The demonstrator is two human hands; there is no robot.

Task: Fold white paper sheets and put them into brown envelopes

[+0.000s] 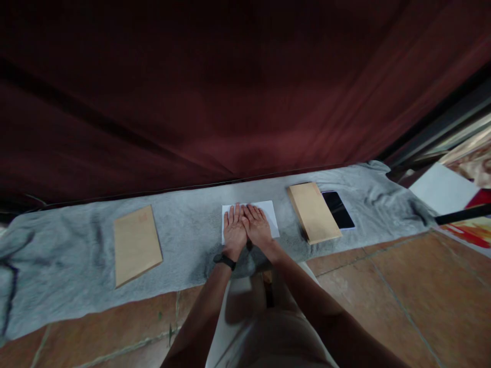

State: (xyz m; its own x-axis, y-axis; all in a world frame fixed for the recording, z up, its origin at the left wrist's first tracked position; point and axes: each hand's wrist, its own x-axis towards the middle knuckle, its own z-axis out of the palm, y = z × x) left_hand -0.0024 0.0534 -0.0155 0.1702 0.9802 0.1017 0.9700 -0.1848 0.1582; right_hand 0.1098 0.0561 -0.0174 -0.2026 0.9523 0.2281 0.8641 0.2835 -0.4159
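My left hand (234, 229) and my right hand (258, 227) lie flat, side by side and palm down, on a white sheet of paper (269, 213). Fingers of both hands are stretched out and nearly touching each other. The paper rests on a long grey towel (192, 245) spread over the floor. A black band sits on my left wrist (224, 261). Neither hand holds anything.
A brown envelope (136, 244) lies on the towel to the left, a stack of brown envelopes (313, 212) to the right with a black phone (338, 210) beside it. A dark red curtain (230, 92) hangs behind. Terracotta floor tiles (383, 286) lie in front; papers (443, 190) sit at far right.
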